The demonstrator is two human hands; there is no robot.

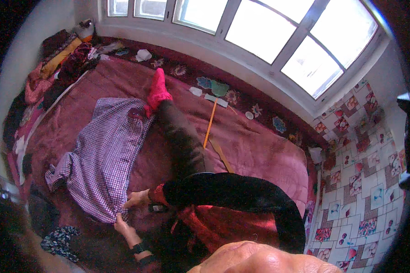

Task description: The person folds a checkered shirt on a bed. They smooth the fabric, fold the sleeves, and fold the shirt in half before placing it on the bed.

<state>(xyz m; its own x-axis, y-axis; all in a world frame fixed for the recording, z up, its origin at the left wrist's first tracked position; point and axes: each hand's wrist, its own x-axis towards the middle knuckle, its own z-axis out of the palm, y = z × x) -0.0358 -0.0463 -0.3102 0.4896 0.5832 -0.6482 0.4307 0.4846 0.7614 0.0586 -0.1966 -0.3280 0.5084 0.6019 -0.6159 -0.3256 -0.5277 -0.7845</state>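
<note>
Pinching, with left hand [121,224] and right hand [135,198], the hem of a soft, light checked shirt [105,154] at lower left, best gripped along edges.

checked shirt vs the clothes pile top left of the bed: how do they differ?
The purple-and-white checked shirt lies spread flat on the maroon quilt; the mixed-colour heap of clothes is bunched by the wall. The left hand and right hand grip the shirt's hem; nothing touches the heap. The shirt is one garment, the heap many. Both are fabric on the bed.
</note>
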